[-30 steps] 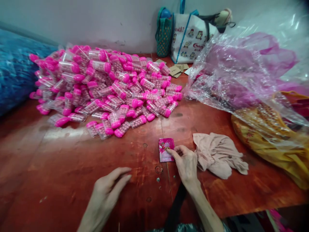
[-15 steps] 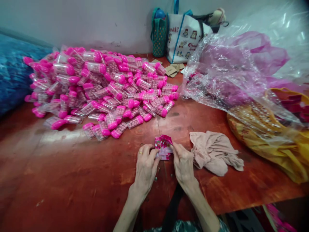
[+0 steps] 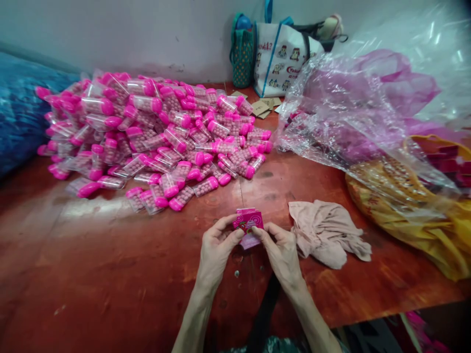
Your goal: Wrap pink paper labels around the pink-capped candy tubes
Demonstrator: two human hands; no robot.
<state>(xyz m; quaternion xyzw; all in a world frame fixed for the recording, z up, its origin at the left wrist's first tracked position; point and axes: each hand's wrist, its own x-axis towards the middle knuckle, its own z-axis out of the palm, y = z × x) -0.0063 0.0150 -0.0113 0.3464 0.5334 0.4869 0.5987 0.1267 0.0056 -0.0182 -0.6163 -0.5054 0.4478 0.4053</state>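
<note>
Between my two hands is a small printed pink card point(image 3: 249, 220), with a swirl pattern and a little picture on its face. Its lower part is paler pink; whether it is one folded card or several stacked together I cannot tell. My left hand point(image 3: 218, 245) pinches its left side, thumb in front and fingers behind. My right hand point(image 3: 281, 247) grips the right side the same way, its thumb pressed on the front. Beyond the hands lies a big heap of clear plastic bottles point(image 3: 180, 142) with bright pink caps, filled with small pink balls.
A crumpled beige cloth point(image 3: 327, 230) lies right of my right hand. Further right are a yellow bag point(image 3: 397, 206) and clear plastic sheeting point(image 3: 346, 122). A white tote bag point(image 3: 279, 63) stands by the wall, a blue sack point(image 3: 29, 113) at far left.
The pink card has been turned or folded so its swirl-printed face shows. My hands have rolled, bringing both thumbs to the front of it. The heap is unchanged.
</note>
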